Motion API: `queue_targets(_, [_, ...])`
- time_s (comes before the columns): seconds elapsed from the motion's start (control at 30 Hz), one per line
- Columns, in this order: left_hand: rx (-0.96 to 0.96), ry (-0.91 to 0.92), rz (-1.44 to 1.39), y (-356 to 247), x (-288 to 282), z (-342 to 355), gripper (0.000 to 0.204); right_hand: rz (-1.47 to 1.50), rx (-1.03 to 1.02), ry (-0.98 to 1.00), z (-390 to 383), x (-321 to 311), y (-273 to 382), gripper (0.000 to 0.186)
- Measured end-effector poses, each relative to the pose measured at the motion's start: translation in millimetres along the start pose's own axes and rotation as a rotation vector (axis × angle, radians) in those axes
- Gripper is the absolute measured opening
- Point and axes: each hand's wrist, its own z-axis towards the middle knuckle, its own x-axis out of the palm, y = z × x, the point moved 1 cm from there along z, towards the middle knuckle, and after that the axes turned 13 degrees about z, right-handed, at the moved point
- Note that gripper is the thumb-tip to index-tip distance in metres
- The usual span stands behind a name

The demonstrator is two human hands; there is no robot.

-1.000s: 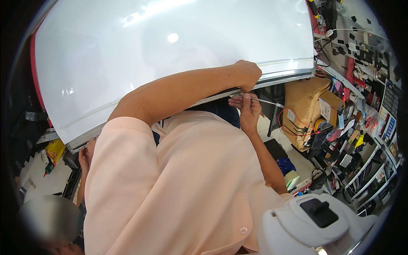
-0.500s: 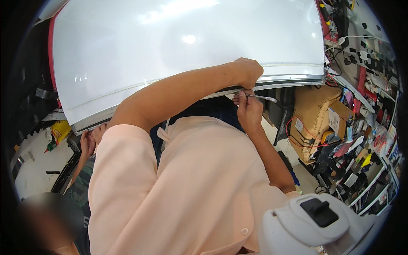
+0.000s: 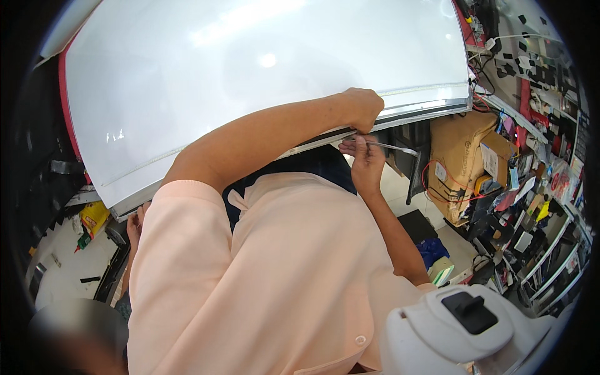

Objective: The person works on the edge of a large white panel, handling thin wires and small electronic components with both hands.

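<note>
A large glossy white panel [image 3: 187, 94] fills the upper view, a silver metal strip [image 3: 425, 109] along its near edge. My left arm reaches across it, and my left hand [image 3: 364, 109] is closed at that edge. Its fingers are turned away, so what they grip is hidden. Just below, my right hand [image 3: 367, 162] has its palm partly turned up. A slim silvery stick-like tool [image 3: 394, 148] is pinched between its thumb and fingers, its pale end pointing right. The tool's other end is hidden by the hand and the panel edge.
Another person's hand [image 3: 135, 224] is at the panel's left near corner. To the right stand a brown cardboard box [image 3: 459, 153] with a red cable, and shelves crowded with small parts [image 3: 537, 219]. A yellow packet [image 3: 94, 215] lies at the left.
The slim tool's pale end has shifted right and slightly down. The panel sits slightly farther left in view. Less of the other person's hands shows. My left hand stays closed at the edge.
</note>
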Motion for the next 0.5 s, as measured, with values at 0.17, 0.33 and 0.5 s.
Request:
queue_targets(0.17, [0.014,0.047,-0.009,2,-1,-2,0.024,0.282,0.093,-0.097,-5,0,-9,0.023])
queue_targets(0.33, [0.011,0.096,-0.023,6,-4,-13,0.023,-0.042,-0.001,-0.068,-9,5,2,0.022])
queue_targets(0.5, [0.019,0.047,-0.045,8,-1,-12,0.022,-0.399,-0.088,0.004,-8,16,16,0.019])
